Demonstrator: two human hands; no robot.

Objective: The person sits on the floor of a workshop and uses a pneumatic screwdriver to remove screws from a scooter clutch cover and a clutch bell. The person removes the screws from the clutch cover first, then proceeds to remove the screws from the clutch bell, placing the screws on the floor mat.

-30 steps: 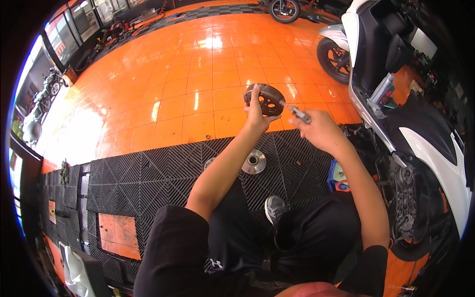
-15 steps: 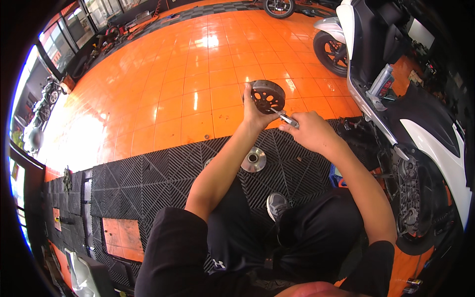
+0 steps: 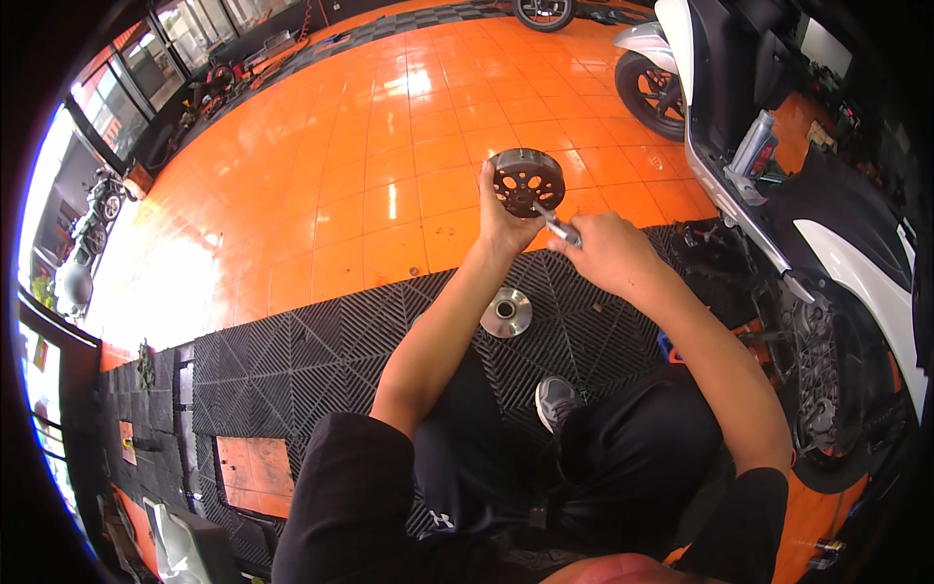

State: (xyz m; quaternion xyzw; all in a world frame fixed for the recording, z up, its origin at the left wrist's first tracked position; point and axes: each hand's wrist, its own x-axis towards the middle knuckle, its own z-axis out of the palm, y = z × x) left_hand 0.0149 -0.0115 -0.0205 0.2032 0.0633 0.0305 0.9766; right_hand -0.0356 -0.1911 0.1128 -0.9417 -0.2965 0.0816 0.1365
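Observation:
My left hand (image 3: 509, 230) is closed around the rim of a dark clutch bell (image 3: 525, 185), a round metal drum with holes in its face. It holds the bell up with the holed face tilted toward me. In my right hand (image 3: 605, 248) is a short silver tool with a thin shaft (image 3: 564, 231); its exact kind is hard to make out. The tool's tip is at the lower part of the bell's face, close to the left thumb. Below the hands, a shiny metal pulley disc (image 3: 521, 323) with a central hub lies on the black mat (image 3: 311, 355).
At the right stands a white and black scooter (image 3: 806, 229) with its engine side exposed. A grey bottle (image 3: 754, 141) rests on its footboard. Beyond the mat spreads an orange tiled floor (image 3: 341, 185). My shoe (image 3: 556, 401) is on the mat near the disc.
The clutch bell has tipped so that more of its holed face shows. The right hand and tool have shifted slightly with it. My view has moved a little.

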